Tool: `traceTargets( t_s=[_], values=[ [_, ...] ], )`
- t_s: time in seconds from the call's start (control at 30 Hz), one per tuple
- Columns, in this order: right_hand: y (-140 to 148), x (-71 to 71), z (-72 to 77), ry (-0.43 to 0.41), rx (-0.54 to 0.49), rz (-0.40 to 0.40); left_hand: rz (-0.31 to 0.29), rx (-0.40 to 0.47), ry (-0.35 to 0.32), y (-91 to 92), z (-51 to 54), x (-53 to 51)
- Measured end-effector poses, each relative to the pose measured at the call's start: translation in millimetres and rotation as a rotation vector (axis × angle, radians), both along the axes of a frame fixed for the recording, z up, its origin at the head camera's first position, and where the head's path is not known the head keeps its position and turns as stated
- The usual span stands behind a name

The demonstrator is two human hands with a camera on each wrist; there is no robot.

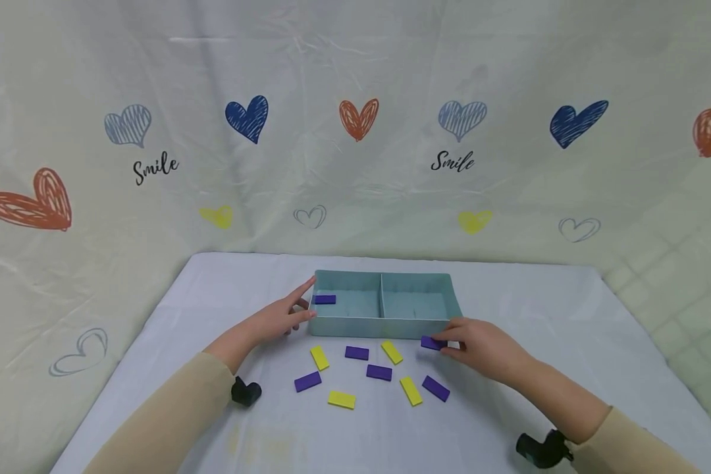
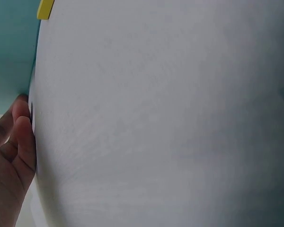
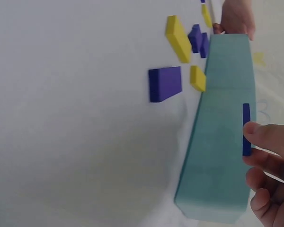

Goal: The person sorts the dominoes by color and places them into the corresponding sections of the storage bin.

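A light teal tray (image 1: 367,326) with two compartments lies at the back of the white table. My left hand (image 1: 275,319) touches its left end, index finger stretched toward the back corner and thumb by the front one; the left wrist view shows this hand (image 2: 12,163) beside the tray wall (image 2: 12,52). Between thumb and fingers my right hand (image 1: 488,349) pinches a purple block (image 1: 429,343) at the tray's front right. The right wrist view shows that block (image 3: 246,135) held upright. Another purple block (image 1: 325,299) lies in the left compartment.
Several purple blocks (image 1: 379,372) and several yellow blocks (image 1: 342,399) lie scattered on the table in front of the tray. Behind the table (image 1: 237,434) hangs a cloth (image 1: 355,52) printed with hearts.
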State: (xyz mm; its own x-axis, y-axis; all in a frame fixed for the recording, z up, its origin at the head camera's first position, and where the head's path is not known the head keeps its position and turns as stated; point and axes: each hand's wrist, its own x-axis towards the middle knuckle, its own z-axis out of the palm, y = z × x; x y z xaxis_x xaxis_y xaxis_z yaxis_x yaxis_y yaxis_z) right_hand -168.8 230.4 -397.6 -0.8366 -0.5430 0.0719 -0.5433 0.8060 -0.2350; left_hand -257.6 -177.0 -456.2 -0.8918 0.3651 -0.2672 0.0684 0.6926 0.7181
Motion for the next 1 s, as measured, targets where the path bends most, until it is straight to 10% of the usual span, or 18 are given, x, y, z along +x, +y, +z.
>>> traceTargets(
  t_s=[1.0],
  values=[
    [-36.3, -40.1, 30.1, -0.075, -0.179, 0.004, -0.008, 0.011, 0.0, -0.4, 0.4, 2.1]
  ],
)
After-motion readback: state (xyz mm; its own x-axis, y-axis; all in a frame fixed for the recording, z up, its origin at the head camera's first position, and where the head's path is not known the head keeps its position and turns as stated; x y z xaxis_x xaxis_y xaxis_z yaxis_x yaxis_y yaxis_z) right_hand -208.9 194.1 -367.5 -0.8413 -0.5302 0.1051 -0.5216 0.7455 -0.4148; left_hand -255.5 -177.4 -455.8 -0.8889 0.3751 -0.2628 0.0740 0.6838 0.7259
